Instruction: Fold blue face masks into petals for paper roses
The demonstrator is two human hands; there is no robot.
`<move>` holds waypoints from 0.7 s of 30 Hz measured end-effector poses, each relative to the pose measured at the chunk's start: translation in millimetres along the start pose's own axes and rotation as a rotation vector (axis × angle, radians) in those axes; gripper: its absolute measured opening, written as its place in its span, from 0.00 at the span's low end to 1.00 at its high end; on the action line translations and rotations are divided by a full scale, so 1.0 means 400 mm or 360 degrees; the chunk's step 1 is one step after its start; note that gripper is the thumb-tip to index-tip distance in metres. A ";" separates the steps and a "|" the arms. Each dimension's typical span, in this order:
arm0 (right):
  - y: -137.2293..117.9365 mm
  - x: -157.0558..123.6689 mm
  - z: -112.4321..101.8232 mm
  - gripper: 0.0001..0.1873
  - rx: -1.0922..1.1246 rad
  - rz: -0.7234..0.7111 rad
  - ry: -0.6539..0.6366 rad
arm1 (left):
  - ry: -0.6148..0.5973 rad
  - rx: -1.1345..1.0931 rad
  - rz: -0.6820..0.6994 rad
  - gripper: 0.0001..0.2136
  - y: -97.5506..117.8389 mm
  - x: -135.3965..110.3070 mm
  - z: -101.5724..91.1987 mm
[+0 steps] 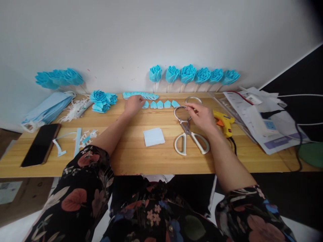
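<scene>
My left hand (134, 105) is at the back of the table, its fingers pinched at the left end of a short row of folded light-blue pieces (160, 105). Behind it lies a longer row of overlapping folded blue pieces (147, 96). My right hand (202, 116) has its thumb and forefinger drawn together beside a clear ring, like a tape roll (176, 116); what they hold, if anything, is too small to tell. White-handled scissors (186, 128) lie spread just left of that hand, tips over the ring. A light-blue square (153, 137) lies between my arms.
Blue flowers on sticks (188, 74) stand along the wall, others (73, 77) at left. A yellow glue gun (227, 126) is right of my right hand. Masks (49, 107), white cords (75, 109), loose flowers (99, 100), scraps (88, 137) and a phone (41, 144) lie left; papers (267, 129) right.
</scene>
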State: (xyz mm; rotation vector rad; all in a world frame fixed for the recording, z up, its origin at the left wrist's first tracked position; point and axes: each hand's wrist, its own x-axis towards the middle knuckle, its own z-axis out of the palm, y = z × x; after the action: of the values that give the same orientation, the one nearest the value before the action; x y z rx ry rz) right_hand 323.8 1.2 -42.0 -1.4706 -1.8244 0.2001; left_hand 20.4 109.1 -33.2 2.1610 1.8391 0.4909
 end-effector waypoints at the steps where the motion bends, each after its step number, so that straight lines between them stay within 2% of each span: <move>1: -0.001 0.000 -0.001 0.16 -0.0013 0.0015 0.0006 | 0.0001 -0.0025 0.0014 0.13 -0.002 0.000 0.001; 11: -0.009 0.004 -0.008 0.16 -0.0067 0.0018 0.0101 | 0.0124 -0.0336 0.0002 0.09 -0.013 -0.025 -0.009; 15: -0.012 0.006 -0.011 0.16 0.0013 -0.0009 0.0194 | 0.0152 -0.0429 0.0037 0.13 -0.025 -0.037 -0.016; 19: -0.066 -0.009 -0.020 0.15 0.0070 -0.0084 0.0268 | 0.0450 -0.0441 0.0186 0.20 -0.025 -0.076 -0.028; 21: -0.117 -0.026 -0.018 0.15 0.0086 -0.0094 0.0203 | 0.0481 -0.0515 0.0252 0.20 -0.010 -0.112 -0.033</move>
State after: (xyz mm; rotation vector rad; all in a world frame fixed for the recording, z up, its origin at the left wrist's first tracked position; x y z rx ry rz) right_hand 292.7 -25.3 -15.7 -1.3589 -1.7440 0.1227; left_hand 4.9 65.3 -26.8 2.1027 1.5900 1.1209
